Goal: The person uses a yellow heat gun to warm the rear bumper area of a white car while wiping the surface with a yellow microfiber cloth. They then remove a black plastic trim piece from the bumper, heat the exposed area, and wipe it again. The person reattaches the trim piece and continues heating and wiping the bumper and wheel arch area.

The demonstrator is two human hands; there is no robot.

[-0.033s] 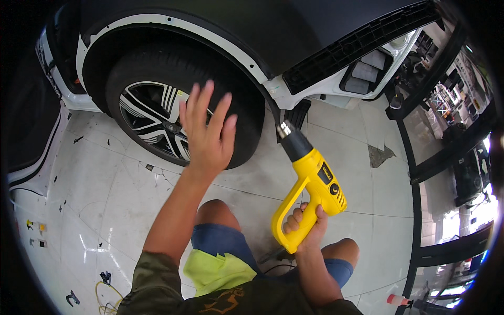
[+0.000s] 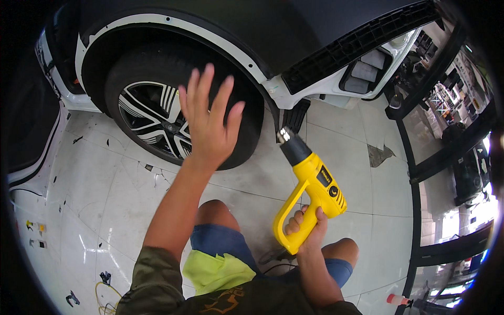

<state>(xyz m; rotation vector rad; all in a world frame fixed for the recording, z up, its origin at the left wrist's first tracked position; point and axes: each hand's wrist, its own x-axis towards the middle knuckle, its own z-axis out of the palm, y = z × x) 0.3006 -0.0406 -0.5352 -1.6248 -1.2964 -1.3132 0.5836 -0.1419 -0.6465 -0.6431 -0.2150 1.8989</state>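
Observation:
My right hand [image 2: 307, 226] is wrapped round the handle of a yellow heat gun [image 2: 320, 184]. Its black collar and metal nozzle tilt up and left, toward the lower edge of the car's body. Raised with spread fingers, my left hand [image 2: 211, 123] holds nothing and appears in front of the car wheel [image 2: 157, 123], hiding part of its tyre and rim. Above the wheel curves a white wheel arch edge [image 2: 210, 34], beside the dark body panel [image 2: 252, 26].
A yellow-green cloth [image 2: 215, 270] lies over my lap. On the tiled floor [image 2: 362, 184] are a broken tile patch [image 2: 379, 155], a yellow cable [image 2: 102, 296] and small scraps at the left. Black-framed glass panels [image 2: 415, 173] stand at the right. A bottle [image 2: 398, 300] is at lower right.
My left hand has risen slightly and shifted a little right, its fingers still spread. The heat gun has dipped slightly at its nozzle, still in my right hand.

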